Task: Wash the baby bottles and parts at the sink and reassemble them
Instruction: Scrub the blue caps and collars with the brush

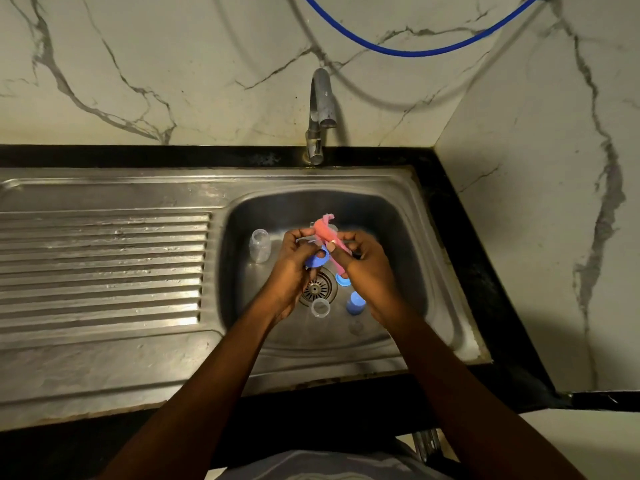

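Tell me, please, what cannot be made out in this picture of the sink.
Head view only:
Pink thing: motion blur; brush or cloth, unclear.
Blue ring: partly covered by the left hand.
Small blue cap: partly hidden under the right hand.
Blue hose: both ends cut by the top edge.

A stainless steel sink [410, 188] is seen from above, with a ribbed draining board [104, 271] to its left. Over the basin, a blue screw ring [317, 260] is gripped in the left hand [294, 271], and a pink cleaning brush [329, 233] is pinched in the right hand [369, 271], its head raised above the ring. On the basin floor, a clear bottle [259, 245] is seen left of the hands; a small clear cup [320, 308] and a blue cap [356, 301] are set near the drain [316, 289], and a second blue ring [343, 280] is partly hidden beside the right hand. A metal tap [320, 109] is mounted behind the basin against a marble-patterned wall [138, 64], across which a blue hose [415, 51] is looped.
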Motion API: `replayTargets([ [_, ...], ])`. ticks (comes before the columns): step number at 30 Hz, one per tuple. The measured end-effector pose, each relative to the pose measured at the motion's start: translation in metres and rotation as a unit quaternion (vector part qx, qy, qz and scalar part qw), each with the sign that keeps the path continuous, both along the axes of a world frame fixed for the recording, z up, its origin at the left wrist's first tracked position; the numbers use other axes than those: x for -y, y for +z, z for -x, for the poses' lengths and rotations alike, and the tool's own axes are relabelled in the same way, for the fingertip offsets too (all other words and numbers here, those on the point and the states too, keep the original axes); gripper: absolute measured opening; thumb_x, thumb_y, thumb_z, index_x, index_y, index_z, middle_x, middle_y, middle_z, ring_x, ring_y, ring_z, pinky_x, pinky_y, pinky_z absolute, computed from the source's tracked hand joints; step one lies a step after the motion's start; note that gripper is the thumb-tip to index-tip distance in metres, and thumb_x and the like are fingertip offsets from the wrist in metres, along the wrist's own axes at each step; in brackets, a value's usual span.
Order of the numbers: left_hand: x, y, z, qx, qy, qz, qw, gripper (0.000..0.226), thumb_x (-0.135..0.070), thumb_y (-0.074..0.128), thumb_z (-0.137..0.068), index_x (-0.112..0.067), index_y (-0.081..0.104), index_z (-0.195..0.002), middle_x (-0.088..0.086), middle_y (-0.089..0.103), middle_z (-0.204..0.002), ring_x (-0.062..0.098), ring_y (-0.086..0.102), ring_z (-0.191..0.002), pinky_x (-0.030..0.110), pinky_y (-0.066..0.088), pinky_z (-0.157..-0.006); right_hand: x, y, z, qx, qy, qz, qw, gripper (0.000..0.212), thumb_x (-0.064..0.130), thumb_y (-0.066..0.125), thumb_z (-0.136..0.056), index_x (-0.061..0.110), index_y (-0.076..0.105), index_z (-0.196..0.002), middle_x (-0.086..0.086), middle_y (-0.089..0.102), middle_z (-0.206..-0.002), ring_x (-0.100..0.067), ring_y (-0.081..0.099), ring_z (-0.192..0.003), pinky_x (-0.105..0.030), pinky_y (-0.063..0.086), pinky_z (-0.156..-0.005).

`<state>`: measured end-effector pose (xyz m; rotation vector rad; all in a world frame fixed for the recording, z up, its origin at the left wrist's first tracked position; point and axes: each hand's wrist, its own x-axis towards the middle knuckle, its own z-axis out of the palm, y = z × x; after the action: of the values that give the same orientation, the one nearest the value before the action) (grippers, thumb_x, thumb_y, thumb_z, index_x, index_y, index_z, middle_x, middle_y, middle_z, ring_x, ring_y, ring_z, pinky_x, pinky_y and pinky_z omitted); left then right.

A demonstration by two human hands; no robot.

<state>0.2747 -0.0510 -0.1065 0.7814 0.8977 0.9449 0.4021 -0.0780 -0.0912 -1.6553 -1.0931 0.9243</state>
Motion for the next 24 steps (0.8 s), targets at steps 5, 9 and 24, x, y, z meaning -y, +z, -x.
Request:
replayTargets([
  [5,-0.002,-0.004,0.002,-0.017,-0.001,-0.02,1.0,0.02,-0.01,0.053,-0.1,-0.013,0.054,-0.12,0.009,0.067,-0.119,0.02,0.065,-0.11,0.032,0.054,-0.091,-0.001,-0.002,0.003,-0.037,-0.01,0.008,0.999,0.025,0.027,0.07,-0.088,0.015,0.067,-0.11,-0.002,0.073,-0.099,-0.018,0.07,-0.092,-0.046,0.057,-0.086],
  [9,-0.001,0.003,-0.001,-0.055,0.036,-0.021,0.998,0.023,-0.003,0.053,-0.096,-0.011,0.053,-0.118,0.001,0.066,-0.099,-0.002,0.067,-0.077,0.009,0.049,-0.062,-0.003,-0.005,0.005,-0.043,-0.026,0.017,0.999,0.026,0.03,0.069,-0.089,0.017,0.067,-0.111,-0.002,0.072,-0.101,-0.02,0.069,-0.094,-0.048,0.056,-0.087],
  [24,-0.014,0.002,0.026,-0.135,-0.032,-0.052,0.989,0.023,0.005,0.066,-0.087,-0.006,0.07,-0.107,0.001,0.074,-0.088,0.012,0.071,-0.084,0.024,0.058,-0.075,-0.004,-0.004,-0.015,0.054,0.006,-0.002,0.998,0.023,0.026,0.072,-0.086,0.013,0.067,-0.105,0.0,0.07,-0.094,-0.013,0.068,-0.084,-0.032,0.058,-0.075],
])
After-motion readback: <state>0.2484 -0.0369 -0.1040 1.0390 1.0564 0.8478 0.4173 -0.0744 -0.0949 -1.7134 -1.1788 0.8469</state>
